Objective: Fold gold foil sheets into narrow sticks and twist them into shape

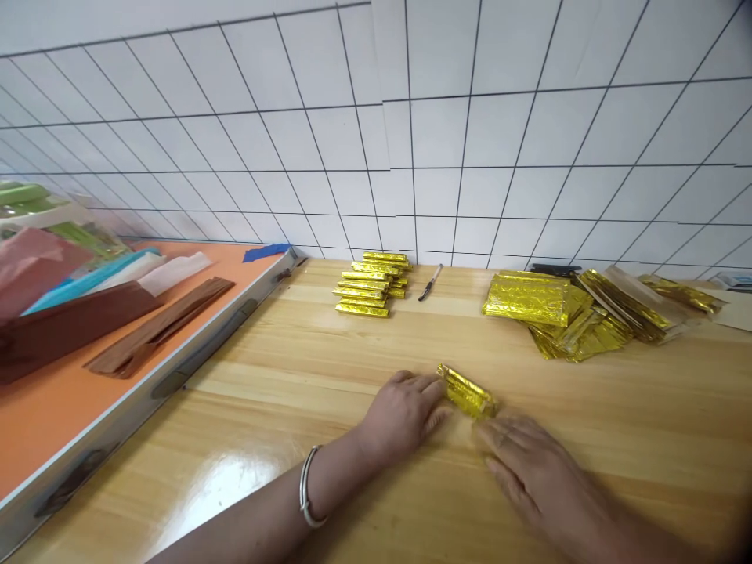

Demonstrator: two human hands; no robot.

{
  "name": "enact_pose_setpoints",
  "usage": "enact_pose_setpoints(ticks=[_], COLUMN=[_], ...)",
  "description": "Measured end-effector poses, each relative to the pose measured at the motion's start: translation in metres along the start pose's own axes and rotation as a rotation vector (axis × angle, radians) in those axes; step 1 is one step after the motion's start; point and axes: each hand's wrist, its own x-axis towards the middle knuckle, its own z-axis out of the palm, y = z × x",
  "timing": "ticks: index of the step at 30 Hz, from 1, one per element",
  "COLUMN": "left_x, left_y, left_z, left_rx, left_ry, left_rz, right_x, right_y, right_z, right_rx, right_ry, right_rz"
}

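Foil [468, 393], gold, crinkled and folded slim, lies on the pale wooden table [264, 407] between left hand [404, 411] and right hand [532, 466], fingers at either end; whether they pinch it, I cannot tell. It looks light, slick, easily creased, best held by both ends. Beyond the grip, narrow gold foil strips [363, 294], a slender black-and-clear pen [431, 283] and, rightward, flat gold foil pieces [526, 299] sit apart, none blocking the fingers.

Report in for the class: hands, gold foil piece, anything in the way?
Left hand and right hand at opposite ends of gold foil piece. Piece lying on wooden table. Pen and foil strips lie beyond, apart; no obstruction seen.
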Motion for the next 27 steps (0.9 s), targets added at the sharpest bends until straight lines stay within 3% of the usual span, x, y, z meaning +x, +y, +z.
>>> enact_pose_setpoints(ticks=[4,9,12,16,18,20,22,27], left_x=[0.007,0.000,0.005,0.028,0.040,0.047,0.048,0.018], left_y=[-0.005,-0.002,-0.009,-0.022,-0.027,-0.030,-0.030,-0.021], left_z=[0.007,0.019,0.016,0.010,0.010,0.012,0.016,0.010], left_rx=[-0.068,-0.135,-0.218,-0.344,-0.284,-0.176,-0.092,-0.033], left_ry=[0.051,0.052,-0.005,-0.084,-0.043,-0.006,-0.010,-0.019], left_rz=[-0.077,-0.143,-0.048,0.270,0.338,0.365,0.396,0.316], right_x=[0.003,0.011,0.017,0.029,0.034,0.035,0.033,0.025], right_y=[-0.038,-0.052,-0.034,0.008,0.025,0.035,0.040,0.037], right_z=[0.002,0.001,-0.011,-0.016,-0.009,0.003,0.014,0.025], right_rx=[-0.008,0.069,0.234,0.431,0.505,0.494,0.413,0.105], right_ry=[0.039,0.111,0.079,0.160,0.109,0.073,0.030,-0.065], right_rz=[-0.336,-0.424,-0.341,0.105,0.218,0.222,0.134,-0.107])
